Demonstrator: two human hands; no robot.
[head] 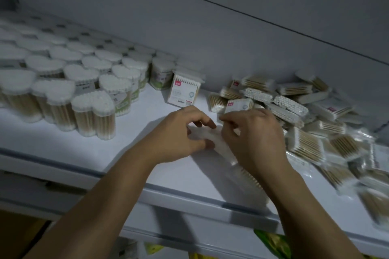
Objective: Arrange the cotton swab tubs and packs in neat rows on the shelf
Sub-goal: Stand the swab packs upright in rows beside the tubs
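A clear pack of cotton swabs (237,166) lies on the white shelf (130,145), and both hands hold it. My left hand (179,134) grips its far left end with curled fingers. My right hand (252,134) curls over its top and covers the middle. Heart-shaped swab tubs (92,111) stand in rows on the left. One boxed pack (184,90) stands upright behind my hands. A loose heap of swab packs (305,124) covers the right side of the shelf.
The shelf's front edge (189,197) runs diagonally below my forearms. The grey back wall (210,38) rises behind the goods. Coloured packaging (271,244) shows on the level below.
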